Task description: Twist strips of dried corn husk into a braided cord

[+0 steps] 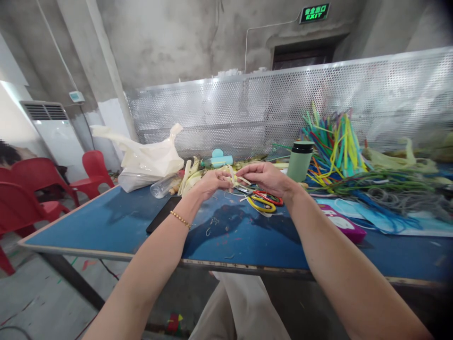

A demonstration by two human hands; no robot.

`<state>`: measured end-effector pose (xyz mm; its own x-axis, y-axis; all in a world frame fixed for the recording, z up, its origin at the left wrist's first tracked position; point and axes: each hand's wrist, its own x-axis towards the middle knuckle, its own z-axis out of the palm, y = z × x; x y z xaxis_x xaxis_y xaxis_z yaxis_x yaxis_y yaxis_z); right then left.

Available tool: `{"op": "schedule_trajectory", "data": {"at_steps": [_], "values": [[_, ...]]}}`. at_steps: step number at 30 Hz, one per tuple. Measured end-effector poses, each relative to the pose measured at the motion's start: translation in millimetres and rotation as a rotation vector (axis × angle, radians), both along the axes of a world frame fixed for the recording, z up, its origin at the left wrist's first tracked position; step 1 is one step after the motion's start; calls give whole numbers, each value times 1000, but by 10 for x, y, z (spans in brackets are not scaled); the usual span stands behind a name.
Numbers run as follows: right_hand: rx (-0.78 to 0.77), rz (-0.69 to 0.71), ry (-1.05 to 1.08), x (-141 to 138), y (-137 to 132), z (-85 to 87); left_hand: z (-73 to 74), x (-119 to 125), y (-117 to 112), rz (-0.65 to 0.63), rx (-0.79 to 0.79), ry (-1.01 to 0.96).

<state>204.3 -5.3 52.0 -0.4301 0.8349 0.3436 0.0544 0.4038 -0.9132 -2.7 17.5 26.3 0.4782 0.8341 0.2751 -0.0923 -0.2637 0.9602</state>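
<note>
Above the blue table (120,236), my left hand (212,183) is closed in a pinch on a thin pale strip (231,174), which looks like dried husk. My right hand (269,177) faces it, with thumb and forefinger pinched at the strip's other side. Fine detail between the fingertips is too small to make out. Scissors (264,204) with red and yellow handles lie just below my right hand. Pale husk pieces (191,177) lie to the left of my left hand, with a clear plastic bottle (161,186) beside them.
A white plastic bag (148,158) and a dark flat phone-like object (164,215) are on the left. Rightward stand a green tumbler (300,163) and colourful pipe-cleaner-like stems (339,146), with a purple packet (341,222) and blue masks (382,217) nearer. A perforated metal screen (212,108) stands behind.
</note>
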Motion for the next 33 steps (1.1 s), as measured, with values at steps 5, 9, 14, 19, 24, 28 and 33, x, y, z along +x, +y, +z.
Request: {"op": "schedule_trajectory", "data": {"at_steps": [5,9,14,19,24,28,33], "values": [[79,-56,-64,5,4,-3,14,3,-24,4,-24,6],[143,-111,-91,-12,12,-8,21,6,-40,29,-21,37],[177,-45,-149,-45,0,-12,29,6,-49,15,-15,40],[234,-22,-200,-55,-10,-14,34,2,-51,16,-20,57],[327,-35,-234,-58,-31,14,25,8,-46,14,-25,57],[358,-46,-213,-77,-57,25,34,10,-64,19,-27,64],[202,-60,-132,-115,-67,-22,54,9,-101,28,-7,97]]}}
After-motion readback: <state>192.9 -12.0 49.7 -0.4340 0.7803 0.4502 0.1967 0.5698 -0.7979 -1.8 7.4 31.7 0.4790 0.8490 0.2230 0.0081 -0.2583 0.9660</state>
